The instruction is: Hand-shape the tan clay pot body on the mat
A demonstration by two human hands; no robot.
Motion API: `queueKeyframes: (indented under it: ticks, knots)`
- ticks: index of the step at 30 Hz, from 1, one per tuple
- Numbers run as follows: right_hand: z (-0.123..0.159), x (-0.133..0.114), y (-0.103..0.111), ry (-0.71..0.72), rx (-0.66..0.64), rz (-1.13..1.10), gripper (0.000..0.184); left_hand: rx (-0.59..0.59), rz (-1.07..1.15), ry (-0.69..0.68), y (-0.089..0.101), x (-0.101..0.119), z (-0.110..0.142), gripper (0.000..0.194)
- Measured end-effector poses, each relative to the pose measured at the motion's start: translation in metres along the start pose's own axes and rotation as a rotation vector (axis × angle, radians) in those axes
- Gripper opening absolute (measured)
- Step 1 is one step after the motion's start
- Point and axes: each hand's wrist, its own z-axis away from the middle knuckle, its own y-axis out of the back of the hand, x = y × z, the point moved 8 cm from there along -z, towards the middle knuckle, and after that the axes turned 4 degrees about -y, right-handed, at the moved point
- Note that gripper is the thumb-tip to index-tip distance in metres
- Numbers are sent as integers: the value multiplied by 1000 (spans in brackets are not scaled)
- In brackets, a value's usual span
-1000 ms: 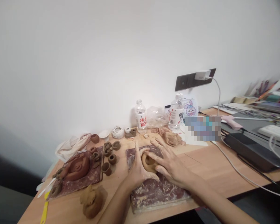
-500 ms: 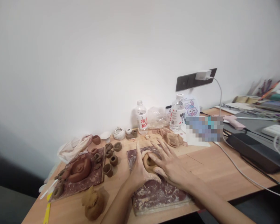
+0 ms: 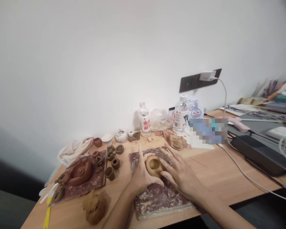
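Note:
A small round pot of wet tan clay (image 3: 149,169) with a hollow in its top sits on a dark red, clay-smeared board (image 3: 160,202). My left hand (image 3: 144,175) curves round its left and near sides, the thumb below it and the index finger pointing away from me. From the right, my right hand (image 3: 178,167) rests its fingertips and thumb against the pot's wall, the other fingers stretched out over the board. Both hands have clay on them. A rough lump of tan clay (image 3: 94,206) stands to the left of my left forearm.
At left, a second board (image 3: 85,188) carries a reddish clay teapot-like piece (image 3: 82,173). Small brown clay pots (image 3: 109,172) stand between the boards. Water bottles (image 3: 145,122) and a crumpled brown cloth or wrapping (image 3: 177,141) lie farther back. A black case (image 3: 259,154) and cables are at right.
My right hand has drawn back to the right, and its fingers have come out of the pot's opening. The hollow now shows. My left hand has stayed round the pot.

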Motion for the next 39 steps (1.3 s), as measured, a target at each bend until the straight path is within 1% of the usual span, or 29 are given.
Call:
queueKeyframes:
  ticks: [5,8,10,13,16,20,22,27,30,33,36,39]
  knots:
    - [-5,0,-13,-8,-67,14,43,-8,21,-32,1,-2,0,145]
    - [-9,-2,-22,-13,-131,11,44,-13,12,-16,1,-3,0,144]
    - [-11,-6,-24,-6,-166,-2,43,-20,13,-6,1,-3,0,145]
    - [-14,-13,-23,2,-204,-40,41,-43,3,-37,0,-1,-1,144]
    - [-13,-18,-18,14,-207,-75,39,-55,-13,-61,1,-3,0,142]
    - [-9,-23,-11,75,-194,-109,40,-48,-21,-38,4,-7,1,141]
    - [-8,-22,-9,78,-196,-123,40,-46,-34,-37,5,-5,0,141]
    - [-16,-14,-15,14,-231,-86,38,-31,-21,-43,4,1,0,143]
    - [-23,-11,-21,-14,-266,-42,37,-14,12,-13,3,-1,0,149]
    - [-29,-7,-22,-44,-289,10,40,5,12,28,4,-5,0,150]
    - [-30,0,-18,-77,-265,54,41,15,-31,45,6,-7,0,148]
    - [-24,3,-10,-90,-200,71,41,13,-54,24,6,-5,0,147]
